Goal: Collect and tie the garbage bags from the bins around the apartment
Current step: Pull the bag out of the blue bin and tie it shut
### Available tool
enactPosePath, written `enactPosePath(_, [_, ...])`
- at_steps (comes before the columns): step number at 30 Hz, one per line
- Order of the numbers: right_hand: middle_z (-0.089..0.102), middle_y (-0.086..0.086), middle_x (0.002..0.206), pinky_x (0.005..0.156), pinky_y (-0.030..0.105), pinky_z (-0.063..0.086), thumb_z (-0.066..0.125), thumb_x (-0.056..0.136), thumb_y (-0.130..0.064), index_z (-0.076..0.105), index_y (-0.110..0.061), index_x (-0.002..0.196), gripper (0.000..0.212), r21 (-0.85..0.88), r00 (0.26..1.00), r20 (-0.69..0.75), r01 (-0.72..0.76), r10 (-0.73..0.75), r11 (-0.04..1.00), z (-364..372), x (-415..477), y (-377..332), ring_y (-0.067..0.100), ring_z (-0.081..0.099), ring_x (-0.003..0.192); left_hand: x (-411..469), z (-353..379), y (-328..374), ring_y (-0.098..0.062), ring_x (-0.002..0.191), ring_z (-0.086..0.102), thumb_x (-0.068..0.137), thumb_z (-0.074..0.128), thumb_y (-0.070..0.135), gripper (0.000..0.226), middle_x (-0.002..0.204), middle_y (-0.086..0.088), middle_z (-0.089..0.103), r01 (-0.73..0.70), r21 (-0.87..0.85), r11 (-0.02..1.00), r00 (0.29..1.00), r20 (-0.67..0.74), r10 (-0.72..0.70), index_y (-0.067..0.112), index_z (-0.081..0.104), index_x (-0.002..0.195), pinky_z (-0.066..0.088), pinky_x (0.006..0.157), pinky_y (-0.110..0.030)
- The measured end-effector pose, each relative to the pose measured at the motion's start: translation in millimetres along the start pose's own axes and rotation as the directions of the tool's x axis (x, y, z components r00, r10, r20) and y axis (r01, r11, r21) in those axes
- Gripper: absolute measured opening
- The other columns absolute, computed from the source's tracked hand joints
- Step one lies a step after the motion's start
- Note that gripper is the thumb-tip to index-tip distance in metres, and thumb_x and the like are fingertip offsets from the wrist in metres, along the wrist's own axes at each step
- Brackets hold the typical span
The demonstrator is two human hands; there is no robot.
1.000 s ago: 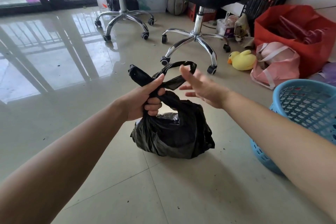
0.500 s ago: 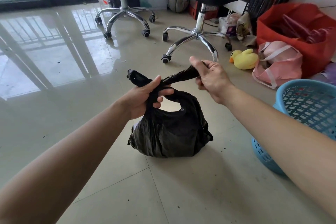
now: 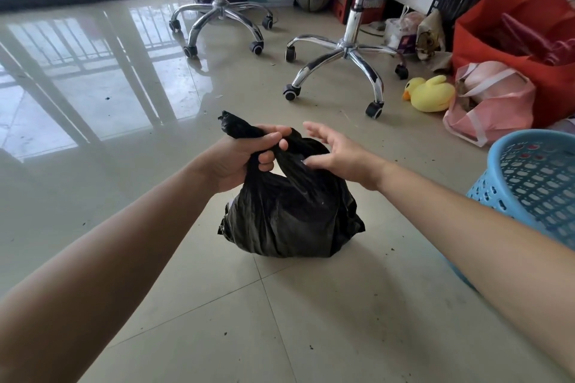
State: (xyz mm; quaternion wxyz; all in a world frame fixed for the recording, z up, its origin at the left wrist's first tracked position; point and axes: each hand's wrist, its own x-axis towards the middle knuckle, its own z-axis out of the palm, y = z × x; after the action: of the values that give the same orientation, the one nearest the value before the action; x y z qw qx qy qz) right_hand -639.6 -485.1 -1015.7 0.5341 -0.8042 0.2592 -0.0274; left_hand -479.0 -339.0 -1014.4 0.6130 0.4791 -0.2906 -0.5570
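A black bag (image 3: 289,214) is seen at the centre of the frame, set down on the tiled floor (image 3: 217,320), full and lumpy, with its top drawn up into twisted plastic. The twisted neck (image 3: 233,127) is gripped by the left hand (image 3: 245,155) just above the bag's body. The fingers are curled round it, the thumb is laid across the top, and a short stub of the neck is left sticking out toward the upper left. The right hand (image 3: 339,155) is held just right of that grip with nothing closed in it. Its fingers are spread and nearly straight, and the lower fingertips are placed at the bag's upper fold (whether they touch the plastic or hang just off it cannot be told). Both forearms are stretched in from the lower corners.

At the right edge a blue perforated basket (image 3: 529,190) is stood on the floor, near the bag but apart from it. Above it a pink bag (image 3: 491,109) is slumped in front of a red bag (image 3: 510,50), and a yellow duck (image 3: 431,93) is laid just left of the pink one. A chair (image 3: 345,50) with a chrome wheeled base is placed at upper centre, and another chair base (image 3: 219,14) is seen further left.
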Motion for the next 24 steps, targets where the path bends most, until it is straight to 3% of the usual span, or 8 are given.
enactPosePath(3, [0.070,-0.004,0.095,0.083,0.025,0.051,0.067,0.090,-0.018,0.071,-0.024,0.114,0.026,-0.070,0.998,-0.060,0.005,-0.009,0.998,4,6,6,0.009,0.063,0.085,3,2,1,-0.007,0.052,0.045,0.099,0.050,0.005,0.021,0.080,-0.002,0.061,0.023,0.127,0.992,1.000,-0.019,-0.021,0.001,0.060,0.117,0.040,0.051,-0.019])
enactPosePath(6, [0.059,-0.005,0.072,0.068,0.027,0.043,0.061,0.089,-0.025,0.075,-0.020,0.092,0.015,-0.186,0.971,-0.238,-0.065,0.019,0.980,-4,13,7,0.013,0.053,0.073,6,-2,1,-0.010,0.054,0.053,0.101,0.050,0.003,0.018,0.079,-0.006,0.063,0.077,0.252,0.965,0.992,-0.119,-0.048,0.001,0.063,0.113,0.048,0.054,-0.020])
enactPosePath(8, [0.059,-0.005,0.072,0.068,0.028,0.044,0.059,0.089,-0.026,0.074,-0.019,0.091,0.017,-0.181,0.970,-0.244,-0.057,0.011,0.982,-3,13,6,0.012,0.053,0.072,9,-4,-2,-0.013,0.059,0.060,0.101,0.050,0.003,0.017,0.082,-0.011,0.062,0.093,0.187,0.978,0.982,-0.180,-0.059,-0.001,0.061,0.113,0.054,0.058,-0.021])
enactPosePath(10, [0.063,-0.003,0.074,0.072,0.029,0.048,0.062,0.089,-0.024,0.075,-0.019,0.092,0.015,-0.043,0.974,-0.223,-0.044,0.033,0.998,2,11,7,0.013,0.057,0.072,13,-6,-6,-0.018,0.068,0.063,0.101,0.050,0.002,0.019,0.091,-0.018,0.062,0.072,0.120,0.990,0.969,-0.245,-0.041,-0.004,0.059,0.117,0.058,0.066,-0.024])
enactPosePath(13, [0.067,0.002,0.082,0.075,0.029,0.052,0.065,0.091,-0.016,0.074,-0.013,0.098,0.012,0.202,0.994,-0.067,-0.075,0.090,0.977,4,7,8,0.016,0.063,0.075,19,-13,-12,-0.022,0.081,0.070,0.099,0.054,0.001,0.025,0.110,-0.023,0.064,0.003,0.081,0.997,0.912,-0.408,0.031,-0.009,0.060,0.121,0.061,0.074,-0.026])
enactPosePath(15, [0.069,0.008,0.091,0.086,0.036,0.053,0.065,0.092,-0.016,0.072,-0.008,0.102,0.014,0.233,0.992,0.055,-0.120,0.110,0.965,3,7,12,0.023,0.065,0.084,21,-14,-13,-0.025,0.091,0.069,0.099,0.053,-0.002,0.023,0.113,-0.018,0.066,-0.070,-0.021,0.997,0.882,-0.469,0.052,-0.006,0.060,0.120,0.061,0.076,-0.027])
enactPosePath(19, [0.074,0.012,0.100,0.097,0.040,0.054,0.065,0.093,-0.020,0.072,-0.011,0.110,0.020,0.185,0.971,0.138,-0.221,0.198,0.957,7,8,21,0.027,0.070,0.092,24,-10,-15,-0.026,0.091,0.070,0.098,0.043,-0.011,0.023,0.097,-0.011,0.068,-0.185,-0.213,0.959,0.880,-0.470,0.065,0.005,0.059,0.099,0.059,0.072,-0.031])
enactPosePath(24, [0.071,0.006,0.103,0.099,0.039,0.052,0.064,0.093,-0.036,0.071,-0.017,0.103,0.023,0.232,0.941,0.240,-0.292,0.236,0.928,0,3,23,0.020,0.069,0.096,25,-8,-18,-0.024,0.089,0.073,0.096,0.040,-0.015,0.031,0.083,-0.006,0.071,-0.172,-0.258,0.951,0.924,-0.376,0.065,0.010,0.056,0.087,0.060,0.072,-0.034])
